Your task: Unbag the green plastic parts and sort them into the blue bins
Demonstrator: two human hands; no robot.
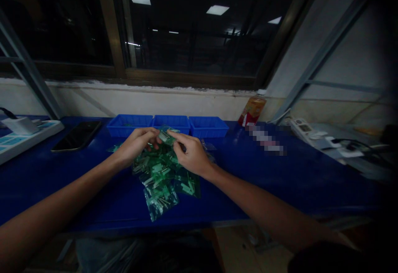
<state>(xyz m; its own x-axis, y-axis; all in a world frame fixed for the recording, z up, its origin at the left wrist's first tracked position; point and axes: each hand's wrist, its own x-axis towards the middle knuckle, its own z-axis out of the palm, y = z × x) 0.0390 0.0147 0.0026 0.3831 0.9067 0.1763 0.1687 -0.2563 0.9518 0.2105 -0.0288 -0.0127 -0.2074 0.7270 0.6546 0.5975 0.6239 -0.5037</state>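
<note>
Between my two hands, just in front of the blue trays, is a small clear plastic bag (pixel 167 135) with small parts inside. My left hand (pixel 138 142) has its fingers curled at the bag's left side. On the right, my right hand (pixel 193 152) pinches the bag's edge between thumb and forefinger. Under both hands lies a heap of similar plastic bags (pixel 160 173), greenish, holding pale plugs and what look like screws. One of these bags reaches towards the table's front edge.
Three blue plastic trays (pixel 208 127) stand in a row along the wall. A phone (pixel 76 135) and a power strip (pixel 46 132) lie at the left of the blue table (pixel 102 198). An orange-red packet (pixel 252 110) stands back right, near another power strip (pixel 323 142).
</note>
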